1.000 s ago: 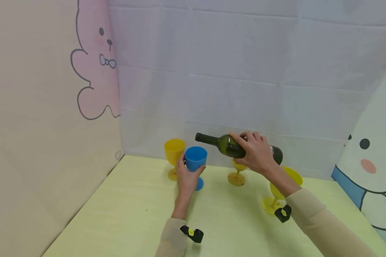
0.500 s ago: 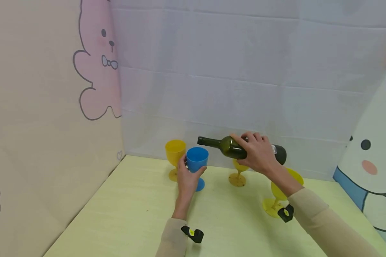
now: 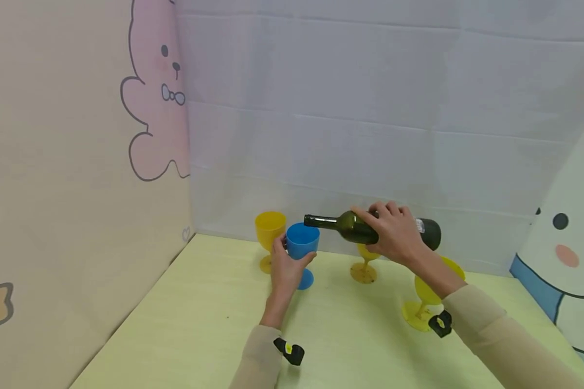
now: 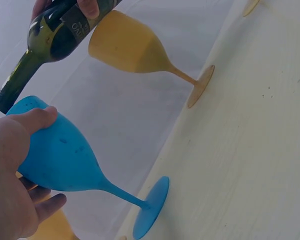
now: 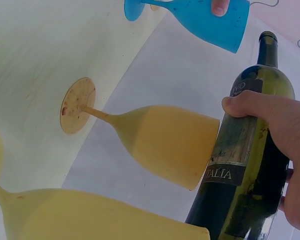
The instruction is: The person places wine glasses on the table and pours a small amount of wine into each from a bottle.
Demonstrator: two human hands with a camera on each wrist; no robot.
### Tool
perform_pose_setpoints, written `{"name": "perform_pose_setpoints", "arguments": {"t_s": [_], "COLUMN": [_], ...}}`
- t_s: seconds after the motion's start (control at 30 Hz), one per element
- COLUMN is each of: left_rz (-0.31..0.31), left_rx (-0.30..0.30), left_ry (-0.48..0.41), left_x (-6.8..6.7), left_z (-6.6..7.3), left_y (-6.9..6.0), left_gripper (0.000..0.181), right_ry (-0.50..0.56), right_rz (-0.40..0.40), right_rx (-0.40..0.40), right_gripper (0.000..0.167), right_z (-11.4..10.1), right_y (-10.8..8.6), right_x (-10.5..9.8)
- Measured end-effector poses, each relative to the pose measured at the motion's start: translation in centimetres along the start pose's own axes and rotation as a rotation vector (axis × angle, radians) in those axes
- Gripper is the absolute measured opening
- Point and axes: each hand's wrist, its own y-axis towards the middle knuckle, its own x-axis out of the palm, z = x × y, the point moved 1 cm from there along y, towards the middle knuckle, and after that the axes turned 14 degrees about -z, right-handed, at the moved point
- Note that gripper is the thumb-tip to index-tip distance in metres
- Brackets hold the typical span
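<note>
1. Since the earlier frame the green bottle has dipped toward the blue goblet; its mouth now overlaps the far rim in the head view.
2. The right hand has its fingers clamped round the bottle's body, neck tilted slightly downward.
3. The left hand has thumb and fingers curled about the bowl of the blue goblet, upright at the table.
4. One yellow goblet is just beside it; another stands behind the bottle.
</note>
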Motion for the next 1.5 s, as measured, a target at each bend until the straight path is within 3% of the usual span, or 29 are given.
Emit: {"name": "perform_pose_setpoints", "arguments": {"t_s": [0.6, 1.07, 1.5], "left_rz": [-0.021, -0.018, -0.023], "left_rx": [-0.01, -0.013, -0.027], "left_ry": [-0.002, 0.005, 0.01], "left_x": [-0.37, -0.14, -0.1], "left_z": [0.12, 0.04, 0.18], "left_y": [0.05, 0.27, 0.2], "left_gripper": [0.081, 0.081, 0.084], "right_ry": [-0.085, -0.149, -0.168], "right_rz": [-0.034, -0.04, 0.014], "right_rx": [-0.035, -0.046, -0.049], "right_gripper": [0.088, 0.088, 0.089], "right_z": [-0.26, 0.02, 0.4], "right_y": [0.15, 0.07, -0.03], "right_x": [-0.28, -0.33, -0.22]}}
